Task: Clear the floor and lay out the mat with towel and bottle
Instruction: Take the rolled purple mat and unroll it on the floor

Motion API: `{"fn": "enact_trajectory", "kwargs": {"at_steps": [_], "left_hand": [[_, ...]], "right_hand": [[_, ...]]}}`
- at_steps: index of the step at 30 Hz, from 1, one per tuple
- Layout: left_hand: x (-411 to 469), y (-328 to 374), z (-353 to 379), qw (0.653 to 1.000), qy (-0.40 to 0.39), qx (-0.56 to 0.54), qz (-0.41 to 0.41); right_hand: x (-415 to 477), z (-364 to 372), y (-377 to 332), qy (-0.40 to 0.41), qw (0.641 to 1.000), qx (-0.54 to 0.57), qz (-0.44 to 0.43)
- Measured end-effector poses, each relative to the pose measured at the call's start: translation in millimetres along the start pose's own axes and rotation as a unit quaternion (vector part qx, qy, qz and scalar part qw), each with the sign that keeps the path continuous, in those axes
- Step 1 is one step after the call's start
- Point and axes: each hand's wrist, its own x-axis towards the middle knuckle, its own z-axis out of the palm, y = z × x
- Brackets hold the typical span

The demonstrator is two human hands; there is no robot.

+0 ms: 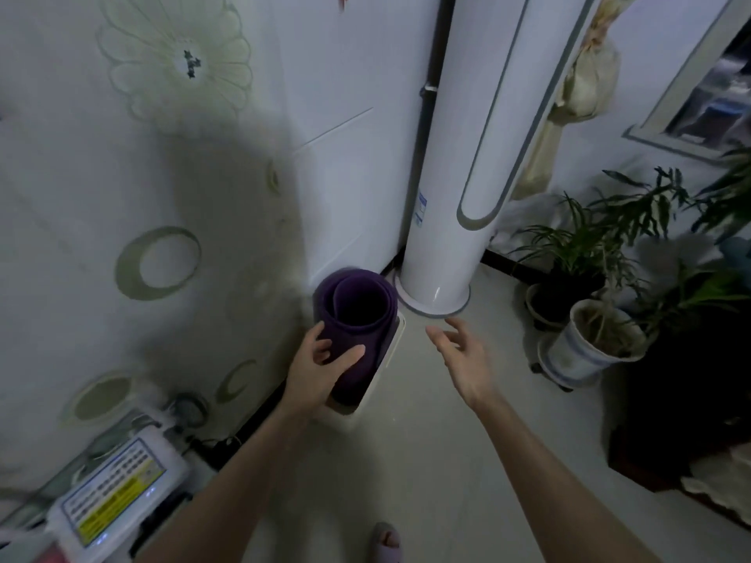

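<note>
A rolled purple mat stands upright in the corner by the wall, its lower end in a white holder. My left hand grips the roll near its top, fingers on the left side and thumb across the front. My right hand hovers to the right of the mat with fingers spread and relaxed, touching nothing. No towel or bottle is in view.
A tall white tower air conditioner stands just behind the mat. Potted plants crowd the right side beside dark furniture. A white packet and cables lie at the lower left by the patterned wall. A slippered foot shows at the bottom.
</note>
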Motion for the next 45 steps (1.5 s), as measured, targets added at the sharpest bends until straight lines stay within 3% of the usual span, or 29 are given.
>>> {"fn": "enact_trajectory", "kwargs": {"at_steps": [12,21,26,34,40,45], "left_hand": [[155.1,-8.7,30.2,0.997,0.060,0.009,-0.049],[276.6,-46.6,33.4,0.992,0.051,-0.046,-0.107],[329.6,-73.9,36.1,0.991,0.020,-0.068,-0.117],[395.0,-128.5,49.5,0.964,0.088,0.015,-0.251],[415.7,-161.0,59.1,0.963,0.107,-0.001,-0.247],[423.9,-179.0,58.7,0.963,0.113,0.049,-0.239]], "right_hand": [[173.9,33.9,0.0,-0.071,0.997,-0.012,0.036],[291.1,83.7,32.2,-0.119,0.988,-0.027,0.091],[335.5,109.4,59.4,-0.126,0.983,-0.028,0.130],[390.6,144.2,118.9,-0.136,0.976,-0.027,0.166],[409.6,165.7,157.8,-0.143,0.971,-0.020,0.190],[417.0,174.1,181.4,-0.142,0.970,-0.043,0.191]]}}
